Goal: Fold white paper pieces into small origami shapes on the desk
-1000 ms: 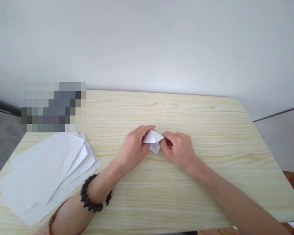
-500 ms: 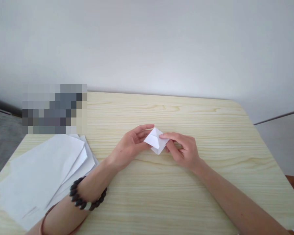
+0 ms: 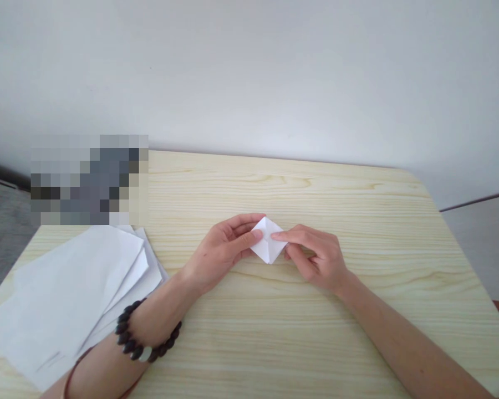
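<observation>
Head view shows a small folded white paper (image 3: pixel 268 241), diamond-shaped, near the middle of a pale wooden table (image 3: pixel 357 310). Both hands grasp it: the left hand (image 3: pixel 222 250) pinches its left corner between thumb and fingers, and the right hand (image 3: pixel 316 256) pinches its right corner with fingertips. A dark bead bracelet (image 3: pixel 143 338) circles the left wrist. To the near left, well apart, lies a loose stack of white sheets (image 3: pixel 75 288).

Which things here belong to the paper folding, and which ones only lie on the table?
In use: folded paper, held by the left hand and right hand.
Lying about: stack of white sheets, at the left on the wooden table.
</observation>
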Tool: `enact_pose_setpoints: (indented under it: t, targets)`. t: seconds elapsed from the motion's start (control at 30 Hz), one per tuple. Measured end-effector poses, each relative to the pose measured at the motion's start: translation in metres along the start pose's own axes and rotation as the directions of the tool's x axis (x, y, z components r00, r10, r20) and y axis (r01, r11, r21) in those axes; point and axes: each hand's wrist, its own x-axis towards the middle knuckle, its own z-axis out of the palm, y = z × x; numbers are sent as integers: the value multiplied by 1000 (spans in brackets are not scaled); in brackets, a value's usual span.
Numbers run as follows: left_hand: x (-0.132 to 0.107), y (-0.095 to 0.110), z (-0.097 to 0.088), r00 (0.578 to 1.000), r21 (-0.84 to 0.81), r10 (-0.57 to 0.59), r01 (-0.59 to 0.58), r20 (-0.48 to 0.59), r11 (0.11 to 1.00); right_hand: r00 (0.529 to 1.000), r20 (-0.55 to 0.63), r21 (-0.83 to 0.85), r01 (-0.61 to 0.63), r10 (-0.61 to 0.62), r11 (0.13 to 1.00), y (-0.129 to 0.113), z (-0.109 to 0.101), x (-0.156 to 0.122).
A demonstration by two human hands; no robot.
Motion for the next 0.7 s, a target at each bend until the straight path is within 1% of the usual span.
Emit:
enact_pose_setpoints:
  t: [0.17,0.33,0.43,0.57,0.63,0.7]
  targets:
    - [1,-1,-2,1000,23,17,-16,-8,1000,999,26,69,-31,29,997,0,-2,1]
    - [1,-1,-1,999,34,33,-32,-26,999,998,42,82,-49,46,995,0,-2,1]
    - [1,-2,1,995,78,54,-48,-88,996,999,48,43,-9,7,999,0,-1,0]
    - [1,-4,2,979,172,125,-97,-159,980,995,59,-50,81,-78,995,0,0,-1]
    - [1,-5,2,973,206,151,-114,-174,972,994,67,-54,90,-87,994,0,0,0]
    - [1,-5,2,967,233,172,-127,-186,964,994,78,-12,79,-78,997,0,-1,1]
